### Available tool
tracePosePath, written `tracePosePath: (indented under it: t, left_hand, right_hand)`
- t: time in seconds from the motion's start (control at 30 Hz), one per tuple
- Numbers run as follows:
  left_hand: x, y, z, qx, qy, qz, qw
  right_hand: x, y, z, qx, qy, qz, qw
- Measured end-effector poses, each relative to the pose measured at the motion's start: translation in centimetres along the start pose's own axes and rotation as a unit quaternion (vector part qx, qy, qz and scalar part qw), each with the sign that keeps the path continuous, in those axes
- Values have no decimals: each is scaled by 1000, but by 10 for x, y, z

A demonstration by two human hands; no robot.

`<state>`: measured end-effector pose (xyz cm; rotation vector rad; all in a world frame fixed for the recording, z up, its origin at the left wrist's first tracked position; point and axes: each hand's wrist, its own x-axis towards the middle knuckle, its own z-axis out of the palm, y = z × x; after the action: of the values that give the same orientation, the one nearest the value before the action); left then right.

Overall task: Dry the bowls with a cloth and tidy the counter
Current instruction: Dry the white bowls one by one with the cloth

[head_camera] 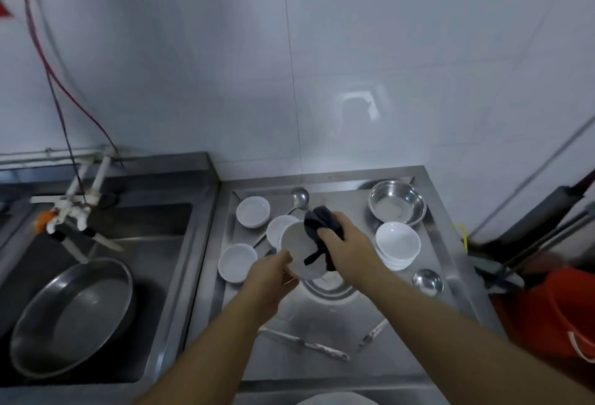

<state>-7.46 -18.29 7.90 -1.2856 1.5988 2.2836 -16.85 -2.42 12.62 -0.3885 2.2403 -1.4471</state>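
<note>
My left hand (272,279) grips the near rim of a white bowl (297,251), tilted up above the steel counter (338,356). My right hand (347,243) holds a dark cloth (317,221) bunched against the bowl's far rim, with a strip hanging into the bowl. Three more white bowls lie on the counter: one far left (253,212), one near left (236,263), one partly behind the held bowl (279,227). A stack of white bowls (398,243) stands to the right.
A steel bowl (397,205) sits at the back right, a small steel dish (428,281) in front of the stack, a ladle (300,196) at the back. A knife (306,345) and another utensil (373,333) lie near the front. A large steel basin (72,317) fills the sink at left. A red bucket (560,314) stands at right.
</note>
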Motion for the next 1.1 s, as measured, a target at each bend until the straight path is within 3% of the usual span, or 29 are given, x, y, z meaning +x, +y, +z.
tracePosePath:
  t: [0.2, 0.37, 0.5, 0.73, 0.93, 1.1]
  left_hand:
    - [-46, 41, 57, -100, -99, 107, 984]
    - [-69, 61, 78, -121, -141, 159, 970]
    - [-79, 72, 78, -124, -212, 154, 957]
    - [-88, 95, 71, -157, -270, 96, 945]
    - [-89, 115, 46, -213, -316, 73, 922]
    - [-89, 126, 32, -164, -243, 160, 943]
  right_hand:
    - [-15, -36, -41, -54, -13, -167, 984]
    - [-28, -54, -65, -6, -1, -189, 982]
    - [-38, -64, -72, 22, 1, -200, 980]
    - [-44, -82, -56, 70, 4, -207, 976]
    - [-32, -113, -51, -115, -6, -334, 936]
    - [-18, -138, -34, -286, -48, -304, 907]
